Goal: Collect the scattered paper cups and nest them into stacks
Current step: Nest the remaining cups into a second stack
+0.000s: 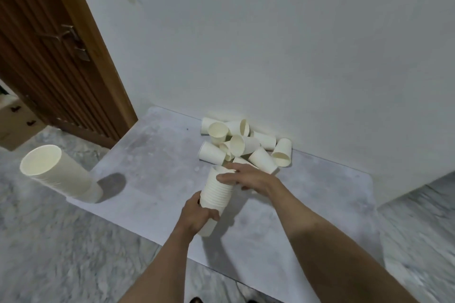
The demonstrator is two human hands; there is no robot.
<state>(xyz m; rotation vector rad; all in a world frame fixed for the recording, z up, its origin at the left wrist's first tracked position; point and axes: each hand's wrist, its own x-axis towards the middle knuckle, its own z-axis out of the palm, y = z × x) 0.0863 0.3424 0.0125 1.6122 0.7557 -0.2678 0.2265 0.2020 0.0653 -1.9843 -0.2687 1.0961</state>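
A stack of nested cream paper cups (pixel 216 194) stands tilted at the middle of the grey floor mat (pixel 152 155). My left hand (pixel 198 216) grips the stack's lower part. My right hand (pixel 242 177) rests over the stack's top rim, fingers curled on the uppermost cup. Just behind the hands, several loose paper cups (pixel 242 144) lie in a heap against the white wall, most on their sides. A second, taller stack of cups (pixel 59 172) stands at the mat's left corner, leaning toward me.
The white wall (pixel 270 44) rises right behind the heap. A brown wooden door (pixel 49 56) and its frame stand at the left. A cardboard box (pixel 14 125) sits beyond the doorway. Marble floor (pixel 61 241) surrounds the mat.
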